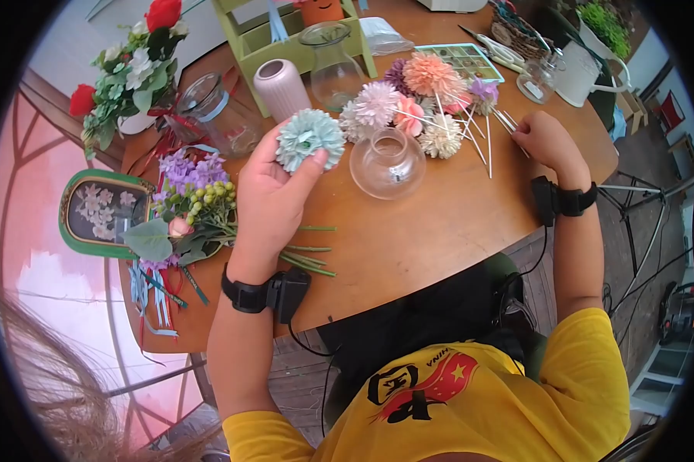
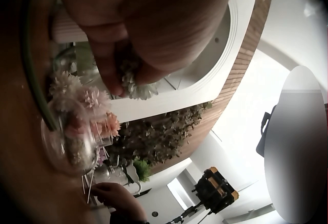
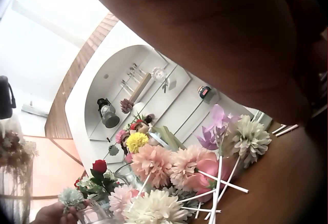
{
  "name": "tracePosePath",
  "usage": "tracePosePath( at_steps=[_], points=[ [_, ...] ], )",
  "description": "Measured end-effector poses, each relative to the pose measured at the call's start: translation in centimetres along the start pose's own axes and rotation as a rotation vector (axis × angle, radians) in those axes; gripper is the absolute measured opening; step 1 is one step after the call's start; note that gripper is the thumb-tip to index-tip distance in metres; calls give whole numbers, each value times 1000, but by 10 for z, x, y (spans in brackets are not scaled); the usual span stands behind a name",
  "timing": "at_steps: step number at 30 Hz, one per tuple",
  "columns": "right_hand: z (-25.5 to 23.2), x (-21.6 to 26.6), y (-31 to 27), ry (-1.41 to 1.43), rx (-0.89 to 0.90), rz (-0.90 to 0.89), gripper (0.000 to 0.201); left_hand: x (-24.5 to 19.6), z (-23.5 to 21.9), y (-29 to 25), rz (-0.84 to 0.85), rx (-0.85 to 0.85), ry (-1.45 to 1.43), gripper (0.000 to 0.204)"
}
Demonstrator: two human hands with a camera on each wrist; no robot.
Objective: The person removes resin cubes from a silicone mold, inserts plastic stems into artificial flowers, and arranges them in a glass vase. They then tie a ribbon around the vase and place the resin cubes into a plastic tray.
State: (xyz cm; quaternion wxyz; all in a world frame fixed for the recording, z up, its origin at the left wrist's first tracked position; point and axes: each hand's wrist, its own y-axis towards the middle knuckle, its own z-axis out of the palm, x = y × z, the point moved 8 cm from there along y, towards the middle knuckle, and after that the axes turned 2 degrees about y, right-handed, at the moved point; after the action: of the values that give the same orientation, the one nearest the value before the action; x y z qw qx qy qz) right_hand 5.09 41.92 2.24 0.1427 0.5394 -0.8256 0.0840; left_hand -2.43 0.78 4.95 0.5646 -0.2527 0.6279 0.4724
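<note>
A pale blue artificial flower head (image 1: 310, 140) is pinched between the thumb and fingers of my left hand (image 1: 271, 202), raised over the table. Just right of it stands a round clear glass vase (image 1: 388, 181). My right hand (image 1: 551, 146) is low at the table's right side, its curled fingers pinching thin white sticks (image 1: 506, 122). Between the hands lies a heap of artificial blooms on white stems, among them a peach flower (image 1: 433, 75), a cream flower (image 1: 440, 137) and a purple flower (image 1: 484, 91). In the right wrist view, my palm hides most of the right fingers.
A pink ribbed vase (image 1: 281, 88) and a glass vase (image 1: 336, 73) stand behind. On the left are a glass jar (image 1: 220, 115), a green-framed picture (image 1: 104, 215) and a bouquet with green stems (image 1: 308, 260). A white watering can (image 1: 582, 77) and pliers (image 1: 501, 52) sit at the back right.
</note>
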Motion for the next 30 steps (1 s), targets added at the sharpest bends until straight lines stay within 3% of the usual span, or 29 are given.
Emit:
tracePosePath(
  at_steps=[7, 10, 13, 16, 17, 20, 26, 30],
  points=[
    [-1, 7, 0, -36, 20, -59, 14, -5, 5, -1, 11, 32, -20, 43],
    [9, 6, 2, -188, 186, -13, 19, -7, 7, -2, 28, 35, -25, 43],
    [3, 7, -1, -216, 108, -131, 21, -3, 2, -2, -26, 16, -92, 40],
    [-27, 22, -16, -38, -34, -140, 24, 5, -5, -2, -104, -2, -119, 38],
    [-32, 35, -21, 132, 44, -54, 22, 8, -5, -1, -88, -2, -79, 37],
    [-44, 96, -41, 460, 26, -258, 17, 7, -1, -2, -57, 12, -16, 38],
    [-45, 204, -76, 820, 142, -737, 12, 1, 2, 0, -8, 10, 60, 41],
    [-34, 229, -80, 686, 17, -994, 13, 3, -4, 0, 3, -24, 72, 38]
  ],
)
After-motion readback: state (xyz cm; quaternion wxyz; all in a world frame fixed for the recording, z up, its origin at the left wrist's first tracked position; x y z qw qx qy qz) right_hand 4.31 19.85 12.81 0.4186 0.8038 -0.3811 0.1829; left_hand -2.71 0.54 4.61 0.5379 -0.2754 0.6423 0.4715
